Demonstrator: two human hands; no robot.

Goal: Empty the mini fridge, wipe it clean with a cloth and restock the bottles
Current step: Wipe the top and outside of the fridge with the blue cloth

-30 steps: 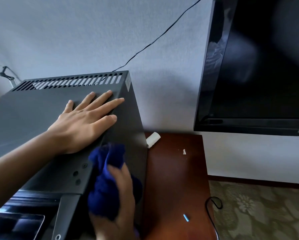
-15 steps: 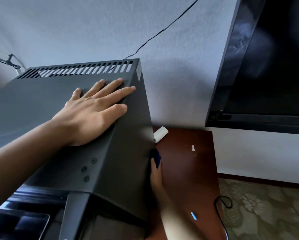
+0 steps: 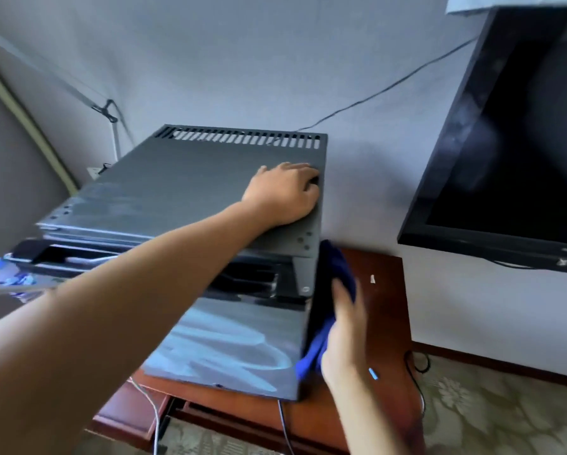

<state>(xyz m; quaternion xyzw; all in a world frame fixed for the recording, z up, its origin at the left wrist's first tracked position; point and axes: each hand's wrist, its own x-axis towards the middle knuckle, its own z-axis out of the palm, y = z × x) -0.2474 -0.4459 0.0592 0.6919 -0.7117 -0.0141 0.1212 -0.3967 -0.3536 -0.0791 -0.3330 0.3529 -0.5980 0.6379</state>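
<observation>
Exterior wipe underway — right hand (image 3: 343,326) presses cloth (image 3: 336,274) flat against fridge (image 3: 210,178) side, 3 o'clock; left hand (image 3: 287,192) spread on top. Restocking judged pending.

The view now sits higher and farther back than a second ago, so the whole mini fridge (image 3: 210,198) shows, with its door front and the wooden table (image 3: 384,323) edge below it. The left hand (image 3: 287,193), earlier spread flat with fingers straight on the fridge top, now curls its fingers over the top's right edge near the vent slots. The right hand (image 3: 341,336), half a second ago low behind the fridge's right side with only a scrap of cloth showing, now presses the bunched blue cloth (image 3: 333,274) against that right side, nearer the front corner. A water bottle (image 3: 3,274) has come into view left of the fridge
</observation>
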